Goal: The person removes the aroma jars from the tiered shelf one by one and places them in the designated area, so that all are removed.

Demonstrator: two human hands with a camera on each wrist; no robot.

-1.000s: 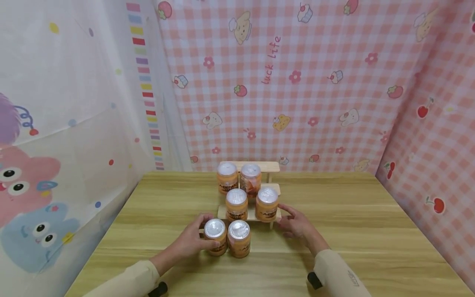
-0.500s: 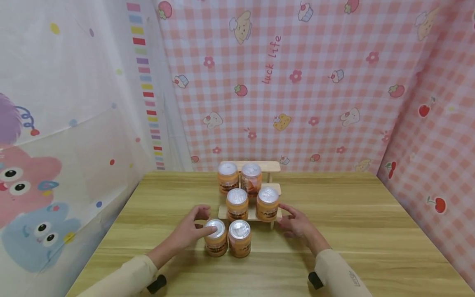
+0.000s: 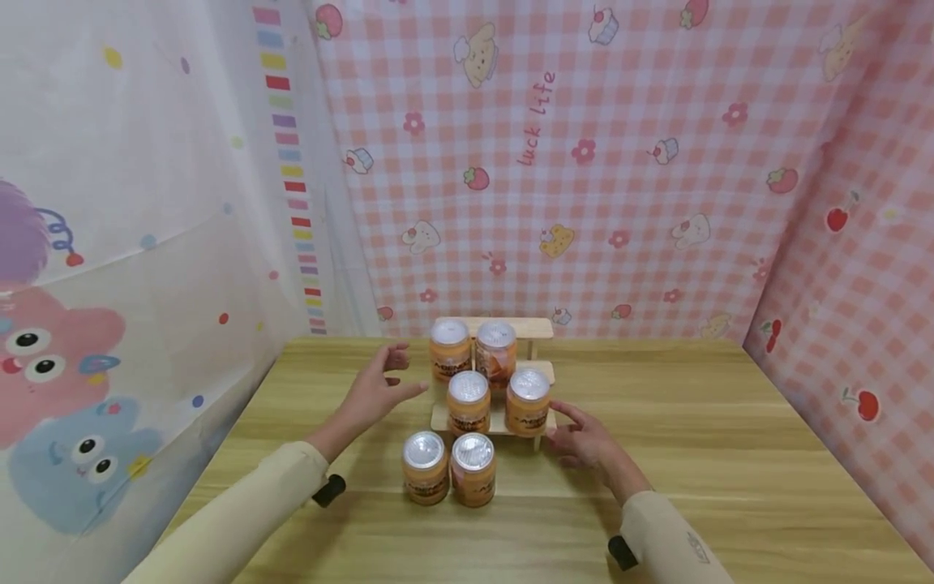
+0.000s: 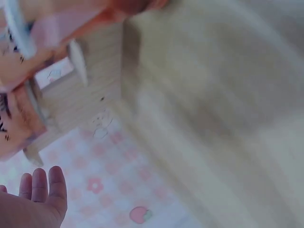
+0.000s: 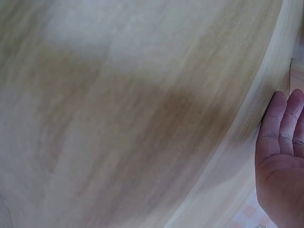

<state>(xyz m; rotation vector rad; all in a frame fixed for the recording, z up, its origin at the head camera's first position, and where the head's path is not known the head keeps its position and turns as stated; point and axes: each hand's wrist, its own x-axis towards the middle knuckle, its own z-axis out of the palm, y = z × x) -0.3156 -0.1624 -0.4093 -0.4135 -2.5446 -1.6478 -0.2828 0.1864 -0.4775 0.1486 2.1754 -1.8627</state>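
Observation:
Several orange cans with silvery lids are in the head view. A left can (image 3: 426, 469) and a right can (image 3: 473, 470) stand side by side on the table, in front of a stepped wooden rack (image 3: 516, 328). On its lowest step are two more, a left one (image 3: 469, 404) and a right one (image 3: 529, 403); another pair (image 3: 450, 350) sits on the step behind. My left hand (image 3: 368, 396) holds nothing, fingers spread, left of the rack. My right hand (image 3: 587, 444) is at the rack's right end, its index fingertip close beside the lower right can.
The wood-grain table (image 3: 700, 470) extends to both sides of the rack. A pink checked curtain (image 3: 584, 195) hangs behind the table's far edge, and a white printed sheet (image 3: 175, 292) hangs on the left.
My left hand has let go of the left can on the table and moved up and away, towards the rack's left side. The right hand has stayed put.

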